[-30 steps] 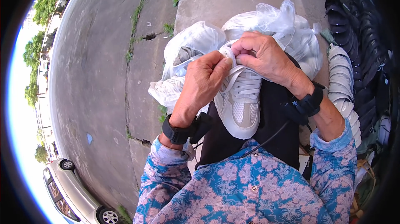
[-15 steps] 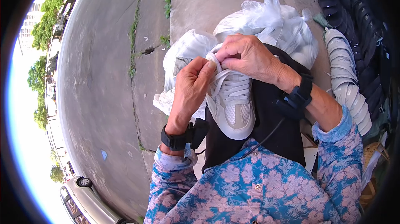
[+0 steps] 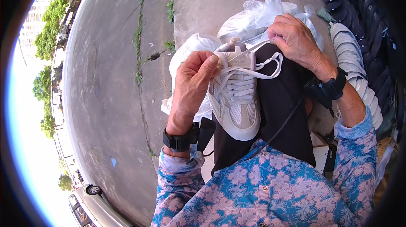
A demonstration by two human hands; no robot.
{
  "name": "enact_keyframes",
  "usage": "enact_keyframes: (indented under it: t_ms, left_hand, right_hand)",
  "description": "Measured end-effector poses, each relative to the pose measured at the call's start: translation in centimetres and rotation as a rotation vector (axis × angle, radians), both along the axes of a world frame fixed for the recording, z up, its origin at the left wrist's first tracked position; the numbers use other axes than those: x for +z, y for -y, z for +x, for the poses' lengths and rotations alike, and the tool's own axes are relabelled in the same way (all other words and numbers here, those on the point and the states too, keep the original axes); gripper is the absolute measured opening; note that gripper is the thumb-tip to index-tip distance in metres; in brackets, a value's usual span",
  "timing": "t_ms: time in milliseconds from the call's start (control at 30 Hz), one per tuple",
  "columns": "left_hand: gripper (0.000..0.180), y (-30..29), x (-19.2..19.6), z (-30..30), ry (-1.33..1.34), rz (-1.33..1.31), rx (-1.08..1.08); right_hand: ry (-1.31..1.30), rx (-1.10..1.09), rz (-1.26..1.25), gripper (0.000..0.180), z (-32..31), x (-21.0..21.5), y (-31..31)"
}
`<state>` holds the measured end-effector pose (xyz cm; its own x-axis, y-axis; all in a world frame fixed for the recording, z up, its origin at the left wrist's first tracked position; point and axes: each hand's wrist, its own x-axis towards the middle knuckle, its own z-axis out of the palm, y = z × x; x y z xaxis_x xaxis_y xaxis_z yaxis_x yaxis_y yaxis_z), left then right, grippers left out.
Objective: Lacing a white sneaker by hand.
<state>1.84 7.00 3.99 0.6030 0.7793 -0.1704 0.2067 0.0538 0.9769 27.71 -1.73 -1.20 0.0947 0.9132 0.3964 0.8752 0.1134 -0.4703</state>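
Note:
A white and pale grey sneaker (image 3: 245,119) lies across my black-trousered lap, toe toward me. Its laces run through the lower eyelets. Between finger and thumb, my right hand (image 3: 294,43) grips a white shoelace (image 3: 254,49), drawn taut up and to the right from the shoe's upper eyelets. A slack part of the lace loops over my thigh. My left hand (image 3: 191,79) is closed at the left edge of the shoe's opening, pinching the upper near the top eyelets; its fingertips are partly hidden. The tongue shows between the hands.
White plastic bags (image 3: 243,24) sit just beyond my knees. To the right lie a long stack of nested pale grey pieces (image 3: 353,66) and rows of dark pieces (image 3: 359,15). Grey concrete (image 3: 110,58) stretches left, where a car (image 3: 95,208) is parked.
My right hand has moved away from the shoe, up and to the right, pulling the lace out taut. The tongue and opening have come into view. My left hand stays at the shoe.

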Motion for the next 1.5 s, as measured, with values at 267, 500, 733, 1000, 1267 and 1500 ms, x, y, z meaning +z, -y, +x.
enact_keyframes:
  t_ms: [267, 500, 733, 1000, 1267, 1500]
  left_hand:
    - [0.015, -0.8, -1.2, -0.6, 0.035, -0.199, 0.019]
    - [0.013, -1.4, -1.7, -2.0, 0.263, -0.450, 0.020]
    - [0.007, 0.6, 1.4, 2.3, -0.350, 1.077, -0.010]
    - [0.012, 0.4, -1.6, 5.7, -0.417, 1.031, -0.394]
    - [0.017, -0.6, -1.9, 6.4, -0.430, 0.817, -0.469]
    - [0.007, -0.6, -2.5, 6.6, -0.472, 0.806, -0.478]
  right_hand:
    - [-0.198, 0.014, -0.038, 0.006, -1.3, -1.2, 0.8]
    - [-0.287, 0.095, -0.035, 0.008, -2.4, -0.6, 0.6]
    - [-0.307, 0.186, -0.089, 0.012, -2.6, 0.5, 1.7]
    - [-0.127, 0.153, -0.121, 0.010, -3.3, -0.7, 1.3]
    - [-0.021, 0.133, -0.083, 0.008, -3.8, -1.4, 1.3]
    - [-0.109, 0.151, -0.050, 0.007, -3.4, -1.0, 1.7]
